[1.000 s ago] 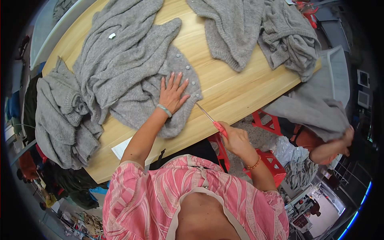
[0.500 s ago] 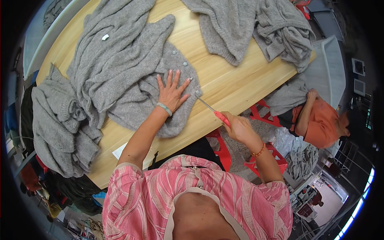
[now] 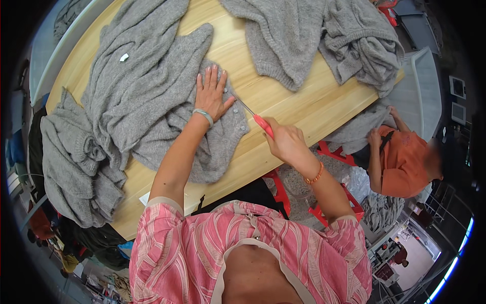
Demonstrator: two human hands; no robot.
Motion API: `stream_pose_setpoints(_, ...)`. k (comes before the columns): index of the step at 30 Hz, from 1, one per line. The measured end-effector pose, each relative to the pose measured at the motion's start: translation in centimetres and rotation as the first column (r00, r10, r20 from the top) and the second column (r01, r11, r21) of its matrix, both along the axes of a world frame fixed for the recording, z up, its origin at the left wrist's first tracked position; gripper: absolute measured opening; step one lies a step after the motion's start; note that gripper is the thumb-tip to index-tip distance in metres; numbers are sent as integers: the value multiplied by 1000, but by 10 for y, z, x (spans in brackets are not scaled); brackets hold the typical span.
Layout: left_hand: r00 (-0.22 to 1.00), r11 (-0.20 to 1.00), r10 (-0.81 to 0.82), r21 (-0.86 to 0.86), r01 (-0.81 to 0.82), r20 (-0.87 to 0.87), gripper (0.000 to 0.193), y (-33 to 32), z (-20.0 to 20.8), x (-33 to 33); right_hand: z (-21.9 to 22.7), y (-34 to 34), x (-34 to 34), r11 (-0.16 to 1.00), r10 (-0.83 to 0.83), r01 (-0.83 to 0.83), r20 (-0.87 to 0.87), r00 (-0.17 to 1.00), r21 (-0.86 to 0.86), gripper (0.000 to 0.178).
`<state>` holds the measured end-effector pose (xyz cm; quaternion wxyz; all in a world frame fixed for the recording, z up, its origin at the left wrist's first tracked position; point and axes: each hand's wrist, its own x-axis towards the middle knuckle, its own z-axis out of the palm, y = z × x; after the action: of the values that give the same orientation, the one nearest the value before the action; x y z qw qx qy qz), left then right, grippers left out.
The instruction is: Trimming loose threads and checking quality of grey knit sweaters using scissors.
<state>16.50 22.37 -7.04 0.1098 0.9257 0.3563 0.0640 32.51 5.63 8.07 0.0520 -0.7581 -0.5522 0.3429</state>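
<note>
A grey knitted cardigan (image 3: 147,96) lies spread over the wooden table before me, with a row of small silvery buttons (image 3: 236,111) along its right edge. My left hand (image 3: 210,96) presses flat on that edge beside the upper buttons, fingers stretched out. In my right hand (image 3: 291,143) is the red handle of a tool (image 3: 264,125) with a long, thin metal shaft. The shaft points up and left, and its tip ends near a button next to my left thumb. Whether the tip touches the fabric I cannot tell.
More grey knitwear (image 3: 81,162) is heaped at the left, and further grey garments (image 3: 354,45) lie across the table's far right. Beyond the table edge, a person in an orange top (image 3: 405,162) handles grey cloth. Red stools (image 3: 278,190) stand below the near edge.
My left hand has shifted farther up the buttoned edge. The right hand and red-handled tool have followed up and left. The cardigan edge has shifted slightly; the other person's arms have moved.
</note>
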Motion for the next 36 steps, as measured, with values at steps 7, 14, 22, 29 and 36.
stream_pose_setpoints(7, 998, 1000, 0, -27, -1, -64, 76, 0, 4, 11, -14, 22, 25, 997, 63, -62, -34, 997, 35, 29)
stream_pose_setpoints(14, 999, 999, 6, -41, -7, -33, 69, -2, 4, -11, 19, -44, 1, 965, 190, -209, -126, 974, -160, 34)
stream_pose_setpoints(22, 982, 991, 107, -102, -92, 158, 61, -46, 32, -42, 29, -36, -38, 998, -52, 57, -148, 988, 28, 37)
stream_pose_setpoints(29, 708, 830, 383, 116, -546, 593, 40, -29, 108, -228, 43, -42, -84, 986, 53, -50, -14, 999, 162, 37)
stream_pose_setpoints(36, 572, 573, 820, 12, -820, -22, 40, 6, 79, -420, 52, -15, -146, 988, 99, -85, -110, 989, 130, 36)
